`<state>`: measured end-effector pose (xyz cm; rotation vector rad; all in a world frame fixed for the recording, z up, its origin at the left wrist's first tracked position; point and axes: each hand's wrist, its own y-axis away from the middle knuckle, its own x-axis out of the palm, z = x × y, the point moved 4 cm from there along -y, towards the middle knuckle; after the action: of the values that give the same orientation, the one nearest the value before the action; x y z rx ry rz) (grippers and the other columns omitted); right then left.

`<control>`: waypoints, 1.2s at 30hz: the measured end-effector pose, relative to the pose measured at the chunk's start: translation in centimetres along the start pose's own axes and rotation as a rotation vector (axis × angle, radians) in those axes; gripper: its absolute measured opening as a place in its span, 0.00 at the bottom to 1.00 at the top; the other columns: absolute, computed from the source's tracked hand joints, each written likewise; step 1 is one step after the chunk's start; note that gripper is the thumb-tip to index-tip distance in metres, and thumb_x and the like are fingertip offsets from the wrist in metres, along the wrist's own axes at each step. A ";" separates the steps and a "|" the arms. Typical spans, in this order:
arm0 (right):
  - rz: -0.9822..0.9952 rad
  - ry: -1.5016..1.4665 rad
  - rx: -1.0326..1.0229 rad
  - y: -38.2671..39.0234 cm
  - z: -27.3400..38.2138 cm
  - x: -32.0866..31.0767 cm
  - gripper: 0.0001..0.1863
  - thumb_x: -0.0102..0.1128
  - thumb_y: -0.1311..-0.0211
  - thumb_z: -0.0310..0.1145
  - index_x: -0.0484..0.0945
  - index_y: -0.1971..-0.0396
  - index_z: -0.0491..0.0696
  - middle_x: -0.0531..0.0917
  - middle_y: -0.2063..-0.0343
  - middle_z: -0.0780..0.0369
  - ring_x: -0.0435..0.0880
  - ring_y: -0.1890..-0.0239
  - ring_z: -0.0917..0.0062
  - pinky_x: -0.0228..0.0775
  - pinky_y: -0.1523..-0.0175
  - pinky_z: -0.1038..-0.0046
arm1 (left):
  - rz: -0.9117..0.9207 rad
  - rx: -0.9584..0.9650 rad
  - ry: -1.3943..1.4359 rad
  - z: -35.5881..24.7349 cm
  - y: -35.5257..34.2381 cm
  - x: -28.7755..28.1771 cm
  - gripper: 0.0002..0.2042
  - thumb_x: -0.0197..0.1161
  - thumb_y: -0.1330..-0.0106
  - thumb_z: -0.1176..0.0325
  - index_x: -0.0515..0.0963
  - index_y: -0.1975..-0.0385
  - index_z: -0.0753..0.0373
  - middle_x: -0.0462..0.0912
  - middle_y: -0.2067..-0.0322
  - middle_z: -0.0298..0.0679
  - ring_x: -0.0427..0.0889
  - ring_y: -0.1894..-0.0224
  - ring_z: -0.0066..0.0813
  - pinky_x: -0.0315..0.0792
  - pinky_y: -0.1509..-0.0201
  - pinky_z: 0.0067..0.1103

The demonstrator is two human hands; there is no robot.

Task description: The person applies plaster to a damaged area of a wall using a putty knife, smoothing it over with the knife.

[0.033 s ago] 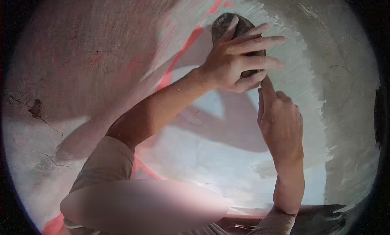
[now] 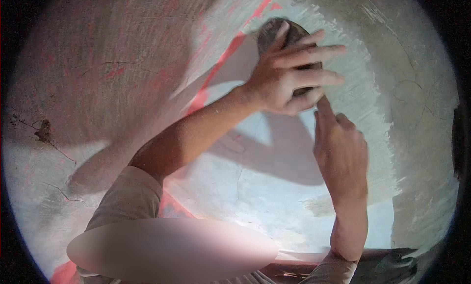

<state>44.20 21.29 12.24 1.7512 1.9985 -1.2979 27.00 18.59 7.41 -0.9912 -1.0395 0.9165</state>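
"Across the whole view, what lies behind the arms?"

"A rough grey-brown plastered surface [image 2: 98, 63], bent by the lens. Over its middle spreads a ragged-edged bluish-white painted patch [image 2: 279, 200], with a thin pinkish-red painted stripe [image 2: 231, 46] slanting along its upper left side."

"And the hands?"

"The bare left hand [image 2: 284, 80], from a rolled grey cloth sleeve [image 2: 128, 193], lies with fingers splayed over the work; they aren't closed round it. Below, the bare right hand [image 2: 343, 142] has its index finger stretched up and the others curled; I can't tell whether those pinch anything."

"Where is the piece itself?"

"Under the left palm, in front of the upper part of the patch: a dark, round-ended flat block [image 2: 295, 34], its material unclear. The right fingertip is at its lower end, close by the left hand; actual contact is hard to judge."

"Which step would you call this?"

"Probably setting or pressing the block flat against the paint, the right finger steadying its lower end. Whether it meets the surface is hidden."

"What does the next move call for?"

"Even pressure from the left palm, I'd say, and a light right fingertip, so the block doesn't tip or slip."
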 end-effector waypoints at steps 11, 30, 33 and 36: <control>0.018 -0.074 -0.004 -0.2 -2.8 2.0 0.26 0.58 0.19 0.33 0.75 0.24 0.54 0.87 0.68 0.54 0.92 0.72 0.57 0.86 0.70 0.55 | 0.022 0.058 -0.077 0.1 -0.3 1.2 0.19 0.67 0.43 0.68 0.93 0.51 0.47 0.84 0.30 0.40 0.79 0.30 0.54 0.66 0.32 0.49; -0.166 -0.181 -0.019 5.6 -2.7 -1.8 0.23 0.68 0.28 0.22 0.87 0.35 0.49 0.77 0.75 0.59 0.77 0.79 0.72 0.71 0.72 0.62 | -0.031 0.015 0.163 -3.3 -0.9 2.7 0.18 0.67 0.47 0.69 0.92 0.57 0.44 0.84 0.31 0.33 0.80 0.29 0.53 0.70 0.31 0.54; -0.155 -0.146 -0.019 3.6 -1.2 -0.8 0.24 0.68 0.28 0.25 0.85 0.33 0.51 0.79 0.74 0.58 0.81 0.79 0.68 0.74 0.72 0.59 | -0.077 0.059 0.107 -0.9 -0.8 1.3 0.19 0.65 0.48 0.71 0.93 0.57 0.44 0.85 0.31 0.32 0.82 0.31 0.52 0.72 0.34 0.49; -0.154 -0.067 0.006 2.9 -0.6 -0.2 0.24 0.67 0.27 0.27 0.85 0.32 0.53 0.81 0.73 0.57 0.83 0.79 0.64 0.74 0.72 0.57 | -0.068 0.073 0.100 0.2 -0.6 1.2 0.20 0.65 0.47 0.72 0.93 0.56 0.44 0.85 0.32 0.33 0.82 0.31 0.51 0.73 0.32 0.47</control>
<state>46.97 21.34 11.30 1.5609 2.1301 -1.3891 27.15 19.54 8.35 -0.9260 -0.9434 0.8347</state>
